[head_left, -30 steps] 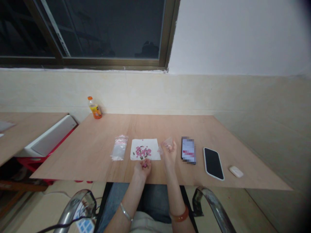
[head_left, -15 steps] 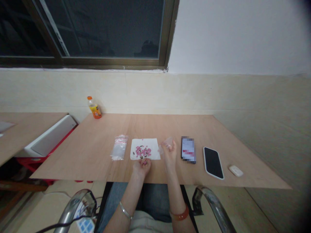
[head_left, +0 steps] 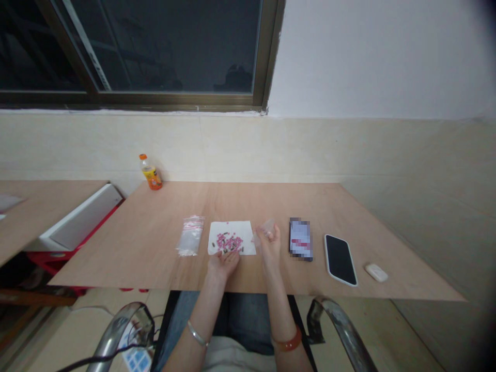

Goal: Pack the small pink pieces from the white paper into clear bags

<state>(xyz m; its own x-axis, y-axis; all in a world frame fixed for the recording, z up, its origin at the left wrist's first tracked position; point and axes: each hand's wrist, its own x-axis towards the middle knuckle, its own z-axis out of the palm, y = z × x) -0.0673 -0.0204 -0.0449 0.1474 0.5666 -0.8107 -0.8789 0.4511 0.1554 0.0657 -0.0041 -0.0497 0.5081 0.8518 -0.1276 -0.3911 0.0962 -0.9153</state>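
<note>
My left hand [head_left: 223,263] lies palm up at the near edge of a white sheet [head_left: 214,227], its fingers stretched out and apart, and no pieces show in its palm. Right in front of its fingertips is a loose pile of small pink and dark pieces [head_left: 229,242] on the sheet; they are too small to name. Beside the sheet's right edge my right hand [head_left: 271,248] is raised a little, its fingers pinching a small clear plastic bag [head_left: 267,226]. What the bag contains, if anything, I cannot make out.
A stack of clear zip bags [head_left: 190,236] lies left of the sheet. To the right are a phone with a blurred screen [head_left: 300,238], a white-framed phone [head_left: 340,260] and a small white case [head_left: 376,272]. An orange drink bottle [head_left: 151,173] stands at the back left.
My left hand has opened out and shifted slightly left. The pink pieces that lay in it no longer show there, and the pile looks fuller. My right hand has barely moved.
</note>
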